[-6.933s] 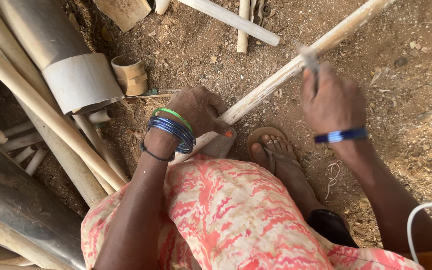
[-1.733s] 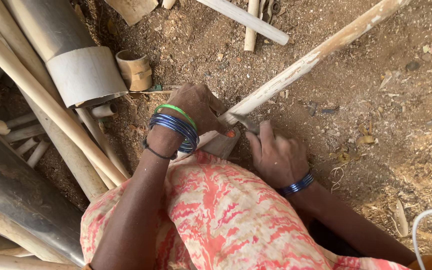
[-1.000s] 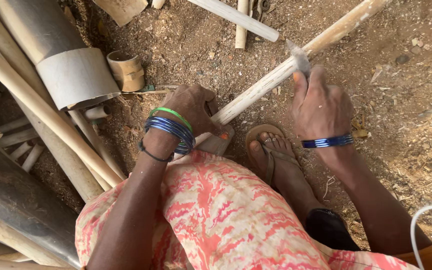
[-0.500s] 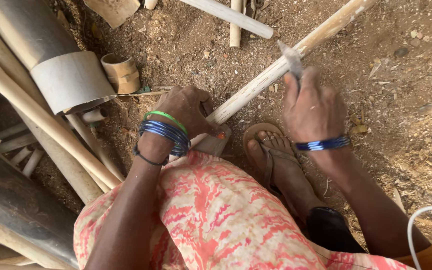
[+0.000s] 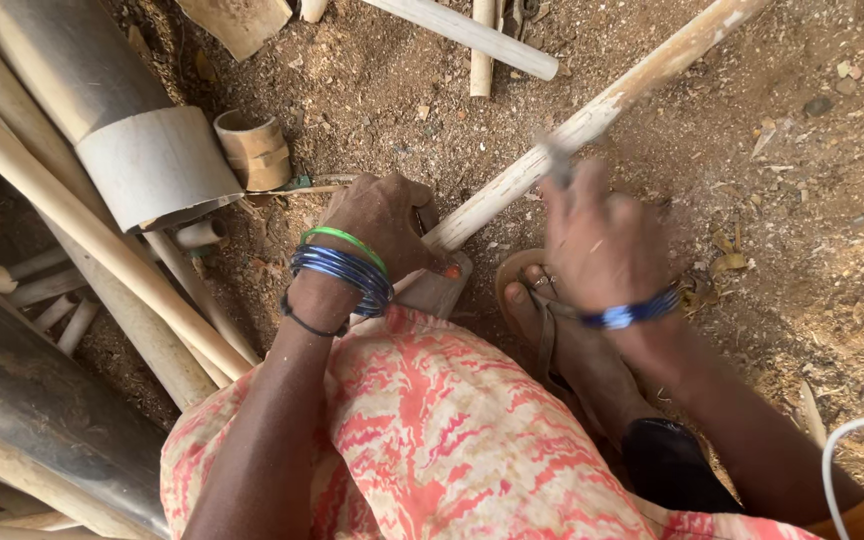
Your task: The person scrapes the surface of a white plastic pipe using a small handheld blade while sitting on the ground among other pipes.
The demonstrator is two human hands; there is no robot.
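We see two hands on a peeled bamboo pole point(image 5: 592, 120), no pkgs, labels or signs in view.

Left hand point(image 5: 384, 222) w/ green & blue bangles is closed round the pole's near end, pressing it on a small wood block point(image 5: 439, 290) just under the fingers. Right hand point(image 5: 600, 238), blurred, is curled shut round a thin tool point(image 5: 558, 163) whose tip meets the pole just past the fingertips. Pole is pale, stripped, runs diagonally up-right over bare dirt. Sandalled foot point(image 5: 542, 315) lies betw. the hands. Short bamboo ring point(image 5: 253, 150) sits beyond the left fingers, beside a grey pipe point(image 5: 142, 160).
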